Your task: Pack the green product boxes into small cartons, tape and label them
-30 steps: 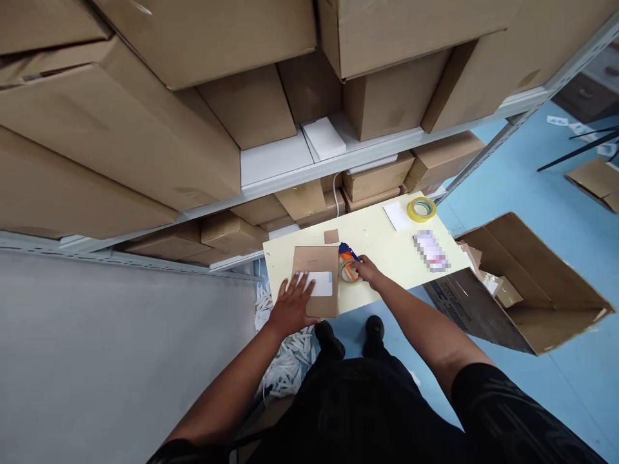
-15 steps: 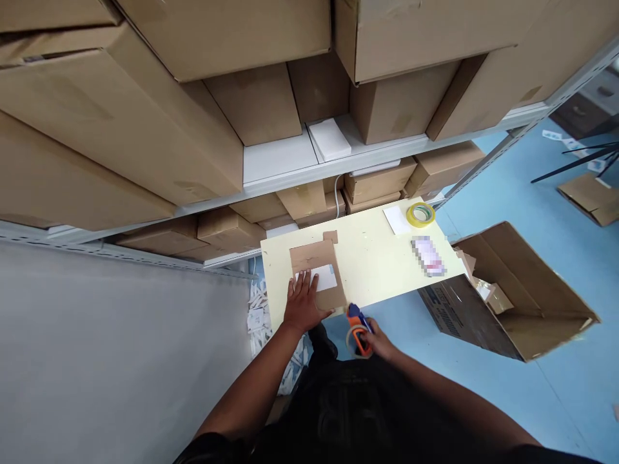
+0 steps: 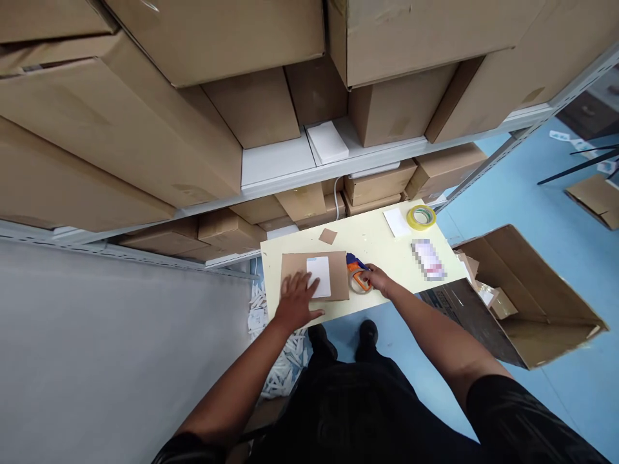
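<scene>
Parcel (image 3: pixel 302 263) lies lengthwise left-to-right, left grip (image 3: pixel 294 305) spread flat, right grip (image 3: pixel 378 280) clasping tape dispenser (image 3: pixel 356 265).

The parcel (image 3: pixel 296 264) is plain brown, its label (image 3: pixel 320 274) white with a pale blue patch at one edge. The dispenser (image 3: pixel 356 265) is deep blue and orange, the tape (image 3: pixel 411 217) yellow with a greenish inner ring. The tabletop (image 3: pixel 380 248) is pale cream, the floor (image 3: pixel 570 406) light blue, the carton (image 3: pixel 541 277) brown with dark print.

You've turned the box (image 3: pixel 338 277) a quarter-turn; your right hand (image 3: pixel 376 279) has brought the dispenser (image 3: pixel 354 265) back beside its right edge; the scrap (image 3: pixel 328 236) has twisted.
</scene>
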### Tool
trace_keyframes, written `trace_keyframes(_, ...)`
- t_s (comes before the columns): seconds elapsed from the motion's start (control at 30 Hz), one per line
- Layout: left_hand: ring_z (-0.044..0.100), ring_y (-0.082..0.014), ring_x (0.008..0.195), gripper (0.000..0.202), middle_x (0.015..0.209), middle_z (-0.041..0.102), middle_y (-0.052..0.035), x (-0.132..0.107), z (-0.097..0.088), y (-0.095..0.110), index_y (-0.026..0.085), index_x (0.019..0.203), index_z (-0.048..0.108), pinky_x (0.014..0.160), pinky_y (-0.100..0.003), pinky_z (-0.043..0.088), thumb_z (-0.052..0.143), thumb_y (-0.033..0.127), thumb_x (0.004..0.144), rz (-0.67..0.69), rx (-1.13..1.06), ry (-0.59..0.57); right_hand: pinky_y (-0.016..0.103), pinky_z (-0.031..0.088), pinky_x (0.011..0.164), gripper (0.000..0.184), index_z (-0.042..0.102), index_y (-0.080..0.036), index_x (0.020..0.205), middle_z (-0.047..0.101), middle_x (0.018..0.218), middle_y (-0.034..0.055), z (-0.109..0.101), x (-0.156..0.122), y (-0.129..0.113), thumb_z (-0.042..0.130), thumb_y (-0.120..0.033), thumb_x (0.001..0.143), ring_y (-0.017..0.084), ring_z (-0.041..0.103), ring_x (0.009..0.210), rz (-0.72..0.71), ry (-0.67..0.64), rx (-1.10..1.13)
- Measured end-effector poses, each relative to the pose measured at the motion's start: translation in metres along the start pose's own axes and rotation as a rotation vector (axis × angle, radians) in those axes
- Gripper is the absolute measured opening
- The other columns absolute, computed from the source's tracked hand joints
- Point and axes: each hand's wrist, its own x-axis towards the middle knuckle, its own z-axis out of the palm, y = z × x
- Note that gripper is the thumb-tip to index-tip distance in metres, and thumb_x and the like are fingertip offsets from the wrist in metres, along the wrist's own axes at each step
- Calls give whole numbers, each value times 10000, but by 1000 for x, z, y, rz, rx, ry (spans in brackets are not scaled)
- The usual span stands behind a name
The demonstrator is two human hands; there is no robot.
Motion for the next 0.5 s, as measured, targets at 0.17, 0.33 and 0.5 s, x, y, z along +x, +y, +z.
trace_keyframes(0.17, 82, -439, 1578, 899, 1708, 243, -111, 14, 8, -21, 301, 1602, 376, 1202, -717, -18, 657, 671, 833, -132, 25, 59, 248, 352, 513, 341, 617, -197, 991, 602, 612, -24, 3, 30, -26, 698, -252, 664, 149, 511, 549, 16, -67, -69)
trace_keyframes(0.33, 62, -433, 1582, 880, 1713, 226, -101, 18, 15, -13, 323, 1609, 353, 1172, -759, 19, 587, 719, 860, -187, -1, 58, 246, 402, 535, 338, 613, -209, 1004, 589, 622, -29, 0, -2, 12, 661, -299, 682, 169, 547, 589, 1, -78, -82)
trace_keyframes(0.5, 29, -443, 1582, 881, 1724, 190, -96, 21, 10, -2, 328, 1624, 316, 1166, -754, 91, 568, 712, 872, -247, -34, 28, 274, 459, 578, 439, 598, -246, 1071, 612, 673, -31, 22, -78, 99, 677, -398, 667, 191, 592, 621, 104, -84, 129)
